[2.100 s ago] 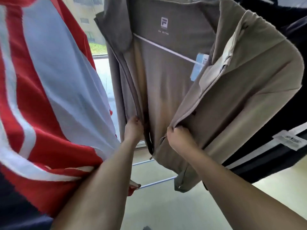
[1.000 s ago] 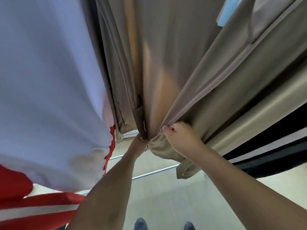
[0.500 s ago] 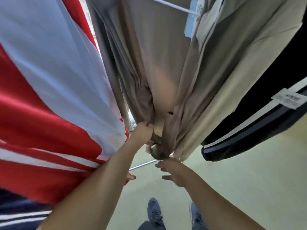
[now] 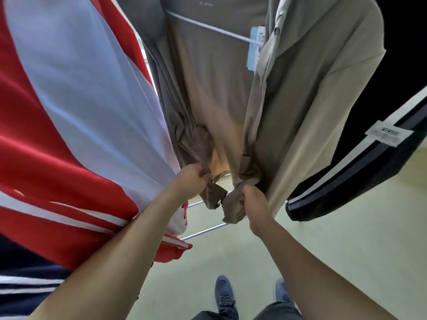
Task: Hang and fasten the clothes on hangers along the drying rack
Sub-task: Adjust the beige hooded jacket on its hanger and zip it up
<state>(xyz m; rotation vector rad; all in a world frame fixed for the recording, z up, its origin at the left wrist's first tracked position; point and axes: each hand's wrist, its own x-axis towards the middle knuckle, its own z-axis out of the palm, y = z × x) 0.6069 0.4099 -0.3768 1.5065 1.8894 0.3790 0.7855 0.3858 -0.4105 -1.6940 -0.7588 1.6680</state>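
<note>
over the pale floor [image 4: 335, 239]; left hand [image 4: 191, 181] and right hand [image 4: 254, 199] each grasping the beige jacket [image 4: 300, 100] hem

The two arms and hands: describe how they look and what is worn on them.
Both forearms are bare, with no sleeves in view. The left hand and the right hand wear no gloves, and no watch, ring or bracelet shows on either wrist or on the fingers. Both arms enter from the bottom edge of the head view.
</note>
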